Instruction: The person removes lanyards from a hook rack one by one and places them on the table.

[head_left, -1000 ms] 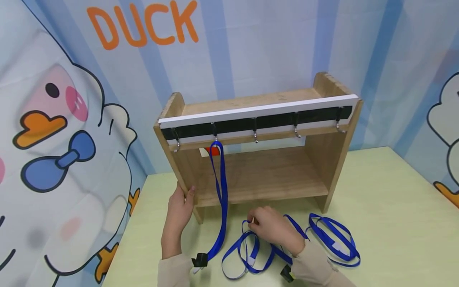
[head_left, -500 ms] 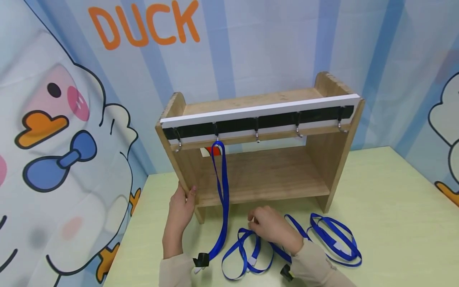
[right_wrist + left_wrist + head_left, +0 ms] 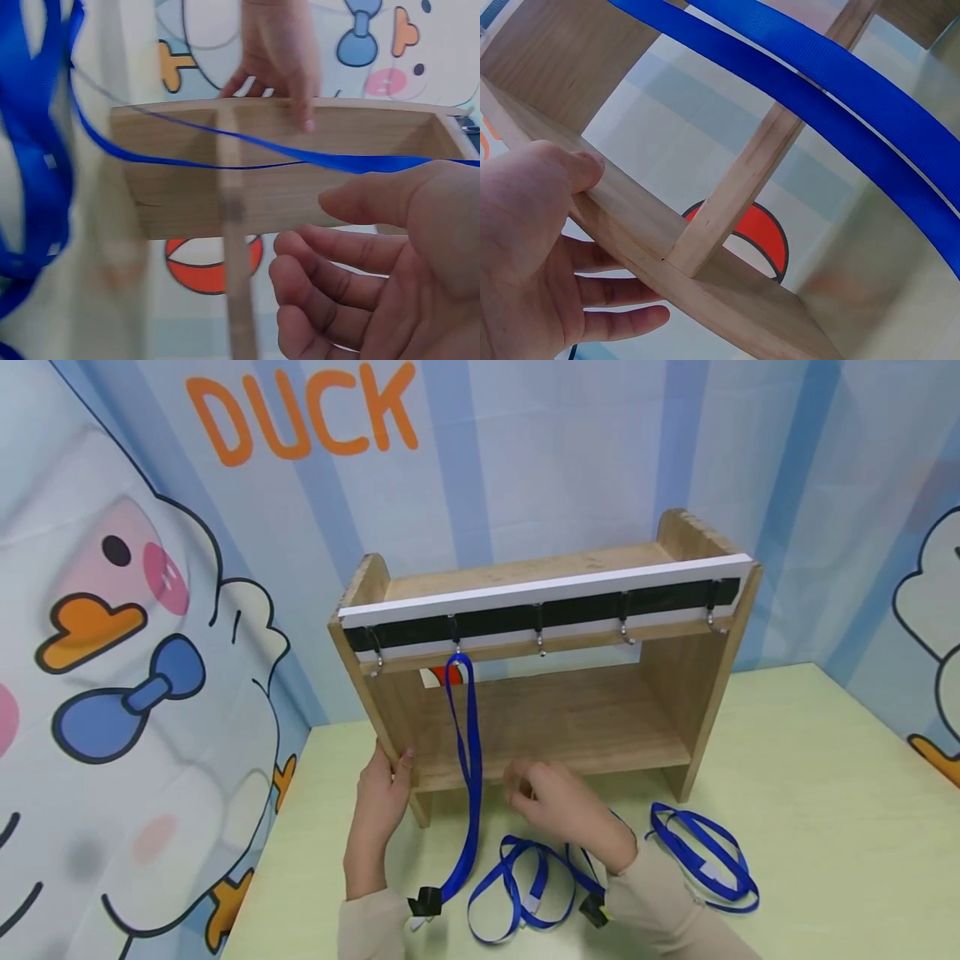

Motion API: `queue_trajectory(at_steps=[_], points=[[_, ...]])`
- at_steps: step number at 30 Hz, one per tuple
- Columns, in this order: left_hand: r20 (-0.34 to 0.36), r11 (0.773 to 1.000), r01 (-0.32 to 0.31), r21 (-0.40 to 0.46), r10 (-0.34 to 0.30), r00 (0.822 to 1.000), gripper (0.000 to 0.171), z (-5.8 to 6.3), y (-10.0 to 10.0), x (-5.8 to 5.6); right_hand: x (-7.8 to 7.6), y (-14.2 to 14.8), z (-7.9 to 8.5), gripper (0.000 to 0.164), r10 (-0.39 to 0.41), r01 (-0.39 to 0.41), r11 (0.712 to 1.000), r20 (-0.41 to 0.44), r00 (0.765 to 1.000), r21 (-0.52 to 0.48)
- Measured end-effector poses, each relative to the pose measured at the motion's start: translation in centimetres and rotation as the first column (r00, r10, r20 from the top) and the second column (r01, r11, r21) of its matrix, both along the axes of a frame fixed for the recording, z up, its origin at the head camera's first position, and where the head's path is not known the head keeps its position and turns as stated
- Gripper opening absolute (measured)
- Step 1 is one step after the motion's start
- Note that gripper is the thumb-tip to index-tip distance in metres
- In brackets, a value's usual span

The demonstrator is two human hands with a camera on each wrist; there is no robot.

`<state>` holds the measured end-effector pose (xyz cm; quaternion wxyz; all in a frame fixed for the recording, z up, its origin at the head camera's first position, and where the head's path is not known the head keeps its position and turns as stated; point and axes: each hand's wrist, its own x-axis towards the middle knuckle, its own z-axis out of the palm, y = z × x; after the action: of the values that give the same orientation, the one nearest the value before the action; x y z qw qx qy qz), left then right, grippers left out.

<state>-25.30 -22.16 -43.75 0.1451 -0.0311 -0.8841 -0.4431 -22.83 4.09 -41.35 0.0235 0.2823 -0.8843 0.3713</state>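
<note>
My left hand (image 3: 384,793) grips the left side panel of a small wooden shelf (image 3: 555,718), thumb on its front edge and fingers behind. From the second hook hangs a blue lanyard (image 3: 471,760), its black clip (image 3: 427,902) down on the table. My right hand (image 3: 562,806) is raised in front of the lower shelf board, fingers loosely bent. In the right wrist view, nothing lies between its thumb and fingers (image 3: 300,274). Beneath it a second blue lanyard (image 3: 510,893) lies in loops on the table, partly hidden by the forearm.
A coiled blue lanyard (image 3: 708,860) lies at the right of the table (image 3: 847,827). Several metal hooks line the black strip (image 3: 577,612) on the shelf's front. A duck-printed cloth (image 3: 570,452) stands close behind.
My right hand has lifted away from the table lanyard and slightly left; a thin loop by its fingers has dropped. That lanyard's black clip has shifted slightly. My left hand keeps its grip.
</note>
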Motion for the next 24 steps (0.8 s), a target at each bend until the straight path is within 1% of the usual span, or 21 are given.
queue_trajectory(at_steps=[2,4,9,12,16,24], points=[[-0.002,1.0,0.001,0.002,-0.001,1.0,0.053,0.0,0.0,0.0,0.0,-0.2,0.9,0.023,0.001,-0.001,1.0,0.009,1.0,-0.023],[-0.003,1.0,0.003,0.003,-0.003,1.0,0.054,0.1,0.0,0.1,0.0,-0.5,1.8,0.026,0.009,-0.009,0.999,-0.001,1.0,-0.046],[0.004,1.0,0.004,0.009,-0.004,1.0,0.055,0.1,0.0,0.1,0.2,-1.6,4.2,0.025,0.008,-0.014,0.996,-0.068,0.998,-0.089],[0.001,1.0,0.007,0.02,-0.007,1.0,0.054,0.2,0.1,0.1,0.1,-2.0,5.4,0.022,0.001,-0.014,0.993,-0.106,0.994,-0.118],[-0.012,1.0,0.013,0.026,-0.013,1.0,0.053,0.1,0.2,0.1,-0.3,-2.2,6.3,0.019,-0.009,-0.017,0.987,-0.161,0.987,-0.158],[-0.021,1.0,0.0,0.001,0.001,1.0,0.053,0.2,0.1,0.1,-0.6,-2.0,7.4,0.021,-0.035,-0.011,0.977,-0.215,0.976,-0.213]])
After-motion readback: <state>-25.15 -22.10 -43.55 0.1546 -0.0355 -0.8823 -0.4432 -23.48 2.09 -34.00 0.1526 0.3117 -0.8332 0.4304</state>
